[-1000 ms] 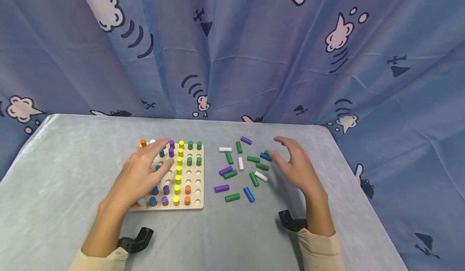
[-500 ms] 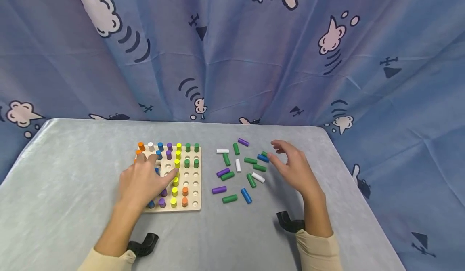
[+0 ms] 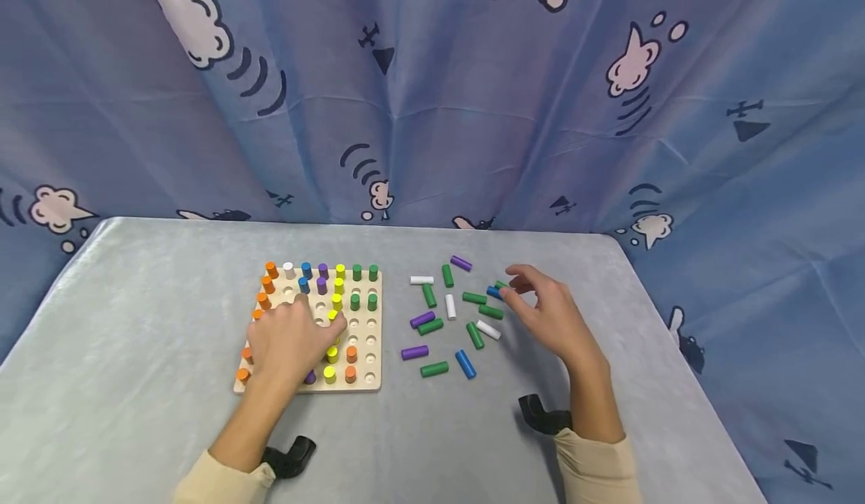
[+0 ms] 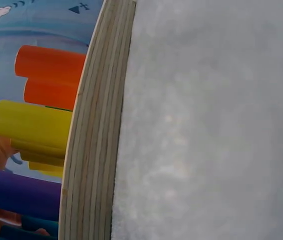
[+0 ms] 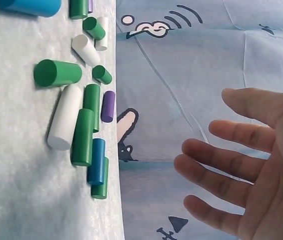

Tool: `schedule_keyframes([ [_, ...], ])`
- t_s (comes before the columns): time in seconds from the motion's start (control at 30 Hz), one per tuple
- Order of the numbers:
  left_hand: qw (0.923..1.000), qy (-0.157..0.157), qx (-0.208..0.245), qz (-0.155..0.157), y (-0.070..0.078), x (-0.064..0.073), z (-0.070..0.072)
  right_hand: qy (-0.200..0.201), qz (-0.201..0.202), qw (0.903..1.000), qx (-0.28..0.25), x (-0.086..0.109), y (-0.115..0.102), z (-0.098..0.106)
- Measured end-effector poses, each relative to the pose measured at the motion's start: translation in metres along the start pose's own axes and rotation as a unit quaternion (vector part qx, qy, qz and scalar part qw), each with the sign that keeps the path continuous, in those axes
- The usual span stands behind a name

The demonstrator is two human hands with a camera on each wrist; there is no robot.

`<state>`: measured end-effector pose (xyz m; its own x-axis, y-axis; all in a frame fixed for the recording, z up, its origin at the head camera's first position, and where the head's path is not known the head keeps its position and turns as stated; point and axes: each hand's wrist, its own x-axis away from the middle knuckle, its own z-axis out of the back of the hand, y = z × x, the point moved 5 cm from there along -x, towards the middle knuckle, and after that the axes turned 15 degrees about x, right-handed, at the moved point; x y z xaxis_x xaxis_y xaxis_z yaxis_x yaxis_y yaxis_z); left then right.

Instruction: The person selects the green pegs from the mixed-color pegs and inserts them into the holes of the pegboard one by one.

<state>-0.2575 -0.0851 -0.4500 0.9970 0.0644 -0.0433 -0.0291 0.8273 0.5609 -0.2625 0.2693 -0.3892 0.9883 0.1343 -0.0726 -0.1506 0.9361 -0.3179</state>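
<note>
A wooden pegboard lies on the left of the table, with coloured pegs upright in many of its holes. My left hand is over its middle, thumb toward the yellow pegs. The fingers point down among the pegs, and their tips are hidden, so a grip cannot be made out. In the left wrist view, a purple peg and a yellow peg partly cover the hand. My right hand hovers right of the loose pegs, fingers loosely bent and apart from the thumb, holding nothing.
Loose green, white, purple and blue pegs lie scattered between the board and my right hand, among them a blue peg in front. A patterned blue curtain hangs behind the grey-covered table.
My left hand has moved down and right across the board, uncovering orange pegs along the left side. The right hand has hardly moved.
</note>
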Motion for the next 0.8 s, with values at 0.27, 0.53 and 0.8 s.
schedule_keyframes([
  [0.27, 0.9958, -0.084, -0.023, 0.027, 0.013, -0.013, -0.004, -0.002, -0.011, 0.9999, -0.005, 0.006, 0.009, 0.002],
  [0.53, 0.9901, -0.127, -0.059, 0.010, 0.022, -0.026, -0.004, 0.000, -0.005, 1.0000, -0.007, 0.006, 0.010, 0.008],
  [0.8, 0.9932, -0.104, -0.028, -0.043, 0.012, -0.026, 0.002, 0.003, 0.007, 1.0000, -0.006, 0.003, 0.003, 0.007],
])
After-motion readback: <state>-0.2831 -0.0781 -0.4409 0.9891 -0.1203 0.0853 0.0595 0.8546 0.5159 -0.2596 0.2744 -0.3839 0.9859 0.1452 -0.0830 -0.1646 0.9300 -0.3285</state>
